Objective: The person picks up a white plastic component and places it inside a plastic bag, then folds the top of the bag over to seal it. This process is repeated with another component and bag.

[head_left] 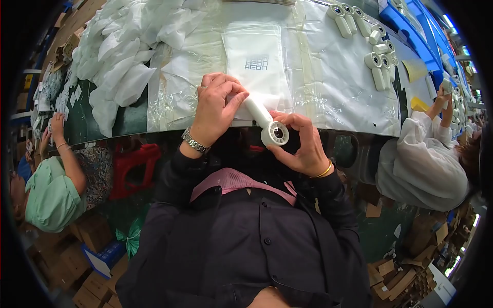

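Note:
A white handheld fan (259,112) is held at the table's near edge, its round slotted head toward me and its handle pointing up and left. My left hand (216,109) is closed, with thumb and fingertips pinched at the far end of the handle. Around the rim of the fan's head, the thumb and fingers of my right hand (306,147) are curled. Just beyond the fan, a stack of white printed bags (252,43) lies flat on the plastic-covered table (319,84).
A heap of thin white pouches (123,49) covers the table's left part. Several more white fans (379,69) lie at the far right, near blue bins (413,33). Other people sit on both sides, in a green top (56,192) and a white top (418,167). A red stool (134,169) stands at left.

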A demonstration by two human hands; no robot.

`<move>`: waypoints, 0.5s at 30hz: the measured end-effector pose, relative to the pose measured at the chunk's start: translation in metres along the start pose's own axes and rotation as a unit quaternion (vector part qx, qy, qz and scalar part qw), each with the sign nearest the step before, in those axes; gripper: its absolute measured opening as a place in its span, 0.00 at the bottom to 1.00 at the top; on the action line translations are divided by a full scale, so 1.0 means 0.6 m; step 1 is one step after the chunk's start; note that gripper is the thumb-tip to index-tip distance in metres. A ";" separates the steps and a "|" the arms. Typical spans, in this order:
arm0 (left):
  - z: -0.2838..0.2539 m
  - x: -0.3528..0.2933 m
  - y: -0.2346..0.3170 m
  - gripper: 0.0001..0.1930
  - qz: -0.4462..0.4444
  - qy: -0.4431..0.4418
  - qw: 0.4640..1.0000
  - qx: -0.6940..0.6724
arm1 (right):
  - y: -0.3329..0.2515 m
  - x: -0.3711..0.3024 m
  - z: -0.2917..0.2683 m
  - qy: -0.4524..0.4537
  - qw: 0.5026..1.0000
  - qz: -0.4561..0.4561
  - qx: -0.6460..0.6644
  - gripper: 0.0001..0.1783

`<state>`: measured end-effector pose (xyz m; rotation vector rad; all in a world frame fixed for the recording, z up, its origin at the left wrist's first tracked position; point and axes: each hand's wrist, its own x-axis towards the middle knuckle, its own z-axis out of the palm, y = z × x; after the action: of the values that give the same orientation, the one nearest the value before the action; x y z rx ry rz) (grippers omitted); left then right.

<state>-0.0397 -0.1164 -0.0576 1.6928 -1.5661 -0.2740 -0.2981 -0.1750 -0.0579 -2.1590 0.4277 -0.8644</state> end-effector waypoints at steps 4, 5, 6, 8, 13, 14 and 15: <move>0.004 0.002 0.005 0.05 -0.005 0.028 0.999 -0.024 | 0.000 0.003 -0.006 0.000 1.000 0.000 0.002 0.38; 0.003 0.002 0.010 0.05 0.001 0.033 0.999 -0.032 | -0.004 0.007 -0.010 -0.009 1.000 0.002 -0.014 0.37; 0.002 0.003 0.016 0.05 0.007 0.038 0.998 -0.040 | -0.008 0.010 -0.014 -0.018 0.999 0.004 -0.031 0.37; -0.001 0.004 0.024 0.05 0.015 0.043 0.998 -0.048 | -0.019 0.021 -0.019 -0.018 0.998 0.004 -0.058 0.36; -0.003 0.003 0.040 0.05 0.041 0.064 0.997 -0.033 | -0.027 0.031 -0.010 0.000 0.992 0.019 -0.129 0.36; -0.003 0.002 0.042 0.05 0.048 0.065 0.996 -0.035 | -0.026 0.033 -0.007 0.008 0.990 0.026 -0.137 0.36; -0.003 0.001 0.044 0.05 0.056 0.066 0.996 -0.037 | -0.024 0.035 -0.004 0.009 0.990 0.026 -0.138 0.36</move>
<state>-0.0581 -0.1143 -0.0386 1.5292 -1.5285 -0.1577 -0.2844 -0.1778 -0.0364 -2.3814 0.6419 -0.8359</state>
